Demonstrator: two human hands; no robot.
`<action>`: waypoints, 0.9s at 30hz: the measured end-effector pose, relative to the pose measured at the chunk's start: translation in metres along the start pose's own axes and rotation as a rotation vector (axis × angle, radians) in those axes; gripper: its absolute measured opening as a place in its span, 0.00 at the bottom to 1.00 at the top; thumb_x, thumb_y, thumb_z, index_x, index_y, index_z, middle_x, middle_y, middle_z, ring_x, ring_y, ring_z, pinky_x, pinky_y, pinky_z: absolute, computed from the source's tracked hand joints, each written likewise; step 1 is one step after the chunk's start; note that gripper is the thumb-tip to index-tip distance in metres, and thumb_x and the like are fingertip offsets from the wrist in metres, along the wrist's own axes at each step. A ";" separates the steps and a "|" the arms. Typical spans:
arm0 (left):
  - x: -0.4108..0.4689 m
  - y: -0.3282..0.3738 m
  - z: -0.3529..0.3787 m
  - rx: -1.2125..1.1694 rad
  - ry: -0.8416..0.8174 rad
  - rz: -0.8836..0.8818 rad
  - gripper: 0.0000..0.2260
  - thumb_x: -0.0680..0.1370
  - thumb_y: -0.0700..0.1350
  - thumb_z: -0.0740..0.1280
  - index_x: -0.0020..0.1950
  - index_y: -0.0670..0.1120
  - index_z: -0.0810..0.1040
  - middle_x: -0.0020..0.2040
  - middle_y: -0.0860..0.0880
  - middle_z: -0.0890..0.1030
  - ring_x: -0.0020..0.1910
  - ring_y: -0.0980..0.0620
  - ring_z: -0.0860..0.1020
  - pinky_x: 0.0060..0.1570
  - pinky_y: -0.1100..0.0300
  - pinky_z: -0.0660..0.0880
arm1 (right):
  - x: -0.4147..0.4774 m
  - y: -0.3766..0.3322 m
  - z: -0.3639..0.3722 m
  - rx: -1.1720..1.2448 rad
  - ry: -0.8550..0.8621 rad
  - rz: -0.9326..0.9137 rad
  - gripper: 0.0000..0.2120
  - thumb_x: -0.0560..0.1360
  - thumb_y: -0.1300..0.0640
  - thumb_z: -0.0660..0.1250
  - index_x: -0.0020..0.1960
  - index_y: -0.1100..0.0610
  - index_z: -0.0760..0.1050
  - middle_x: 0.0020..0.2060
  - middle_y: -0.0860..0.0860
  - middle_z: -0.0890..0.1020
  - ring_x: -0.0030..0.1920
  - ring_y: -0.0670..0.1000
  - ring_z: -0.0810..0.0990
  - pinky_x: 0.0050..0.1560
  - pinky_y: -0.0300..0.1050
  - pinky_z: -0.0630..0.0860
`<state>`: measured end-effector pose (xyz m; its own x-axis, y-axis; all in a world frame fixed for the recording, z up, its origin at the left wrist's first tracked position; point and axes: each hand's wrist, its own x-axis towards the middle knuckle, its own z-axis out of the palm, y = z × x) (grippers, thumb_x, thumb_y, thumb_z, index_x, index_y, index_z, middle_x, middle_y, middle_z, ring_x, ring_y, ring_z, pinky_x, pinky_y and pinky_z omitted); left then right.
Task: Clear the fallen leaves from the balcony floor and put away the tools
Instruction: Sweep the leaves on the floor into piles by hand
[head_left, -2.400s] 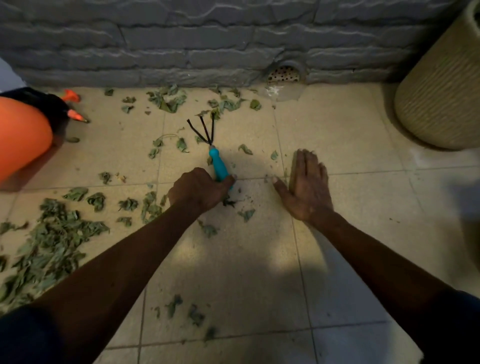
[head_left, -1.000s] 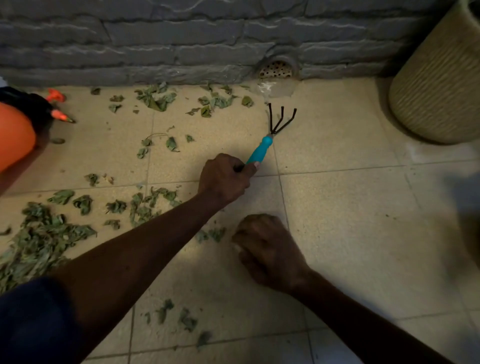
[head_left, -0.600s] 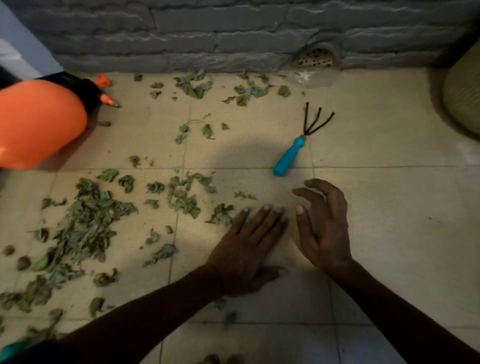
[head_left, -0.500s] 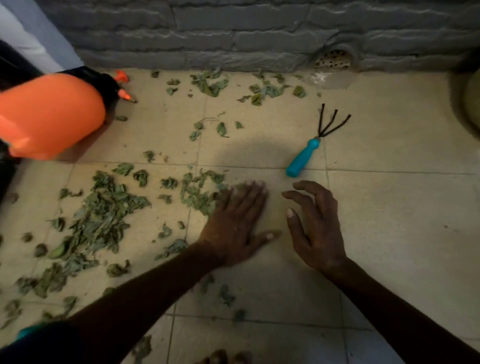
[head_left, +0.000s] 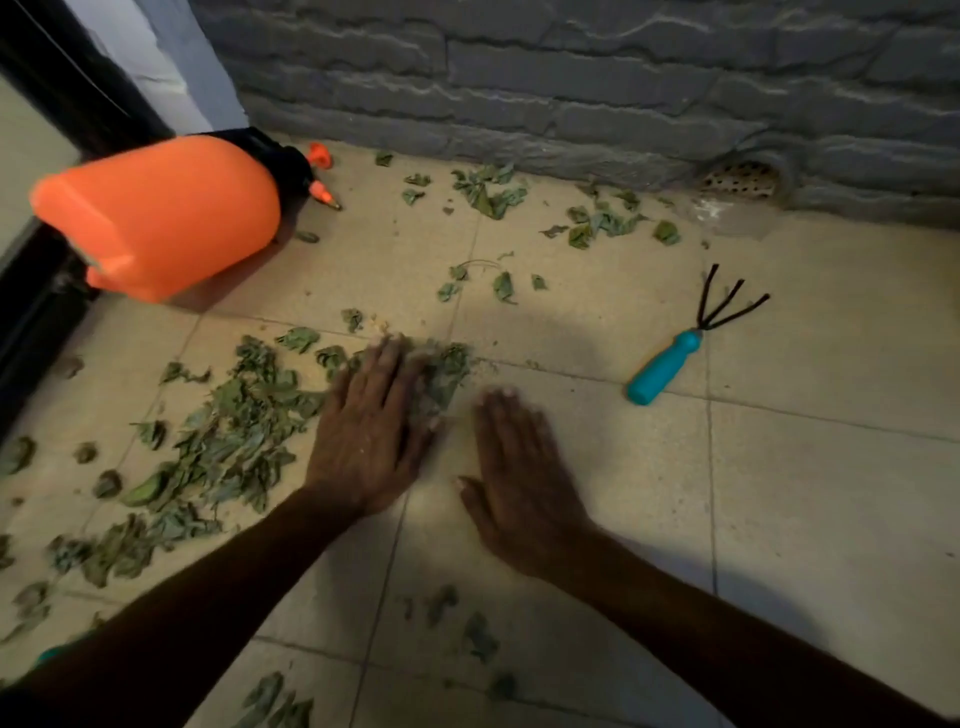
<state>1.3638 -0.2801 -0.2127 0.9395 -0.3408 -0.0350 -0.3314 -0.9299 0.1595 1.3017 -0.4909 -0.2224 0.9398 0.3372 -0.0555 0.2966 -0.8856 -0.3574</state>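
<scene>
**Inspector:** Now, where is the hand rake (head_left: 670, 358)?

**Assistant:** Flat on the tiled floor (head_left: 805, 493), in nobody's grip. Its teal handle points toward the person and its black prongs toward the grey wall (head_left: 571, 78).

**Inspector:** And the hands?

**Assistant:** Both are left of the rake and apart from it. The left hand (head_left: 369, 441) is flat, palm down, fingers straight, with its fingertips on the leaves (head_left: 234, 441). The right hand (head_left: 519, 483) is also flat and holds nothing. It rests on bare tile between the left hand and the rake.

**Inspector:** The leaves?

**Assistant:** The main heap is beyond the left hand, farther from the rake. Loose ones lie along the wall foot. The orange sprayer (head_left: 161, 213) lies farthest left.
</scene>
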 end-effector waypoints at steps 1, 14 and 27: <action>0.016 -0.004 -0.003 -0.008 0.024 -0.011 0.32 0.84 0.64 0.49 0.85 0.48 0.56 0.85 0.44 0.53 0.84 0.42 0.51 0.79 0.37 0.56 | 0.006 -0.002 -0.001 0.046 -0.023 -0.056 0.36 0.84 0.43 0.53 0.84 0.60 0.45 0.83 0.59 0.47 0.83 0.57 0.43 0.82 0.60 0.47; 0.103 -0.029 -0.009 -0.197 0.136 -0.177 0.37 0.82 0.68 0.43 0.84 0.47 0.58 0.84 0.44 0.58 0.84 0.45 0.51 0.80 0.37 0.52 | 0.179 0.149 -0.128 0.054 0.226 0.662 0.42 0.79 0.32 0.59 0.83 0.55 0.50 0.83 0.58 0.51 0.82 0.63 0.47 0.80 0.65 0.48; 0.107 -0.033 -0.006 -0.178 0.110 -0.162 0.34 0.82 0.68 0.47 0.79 0.48 0.69 0.81 0.45 0.66 0.82 0.45 0.59 0.78 0.39 0.56 | 0.188 0.161 -0.089 -0.024 -0.047 0.202 0.41 0.82 0.34 0.55 0.85 0.53 0.43 0.84 0.54 0.43 0.83 0.54 0.39 0.82 0.58 0.40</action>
<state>1.4762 -0.2852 -0.2155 0.9861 -0.1631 0.0319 -0.1644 -0.9287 0.3324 1.5416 -0.5981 -0.2071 0.9718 0.1663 -0.1673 0.1077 -0.9437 -0.3128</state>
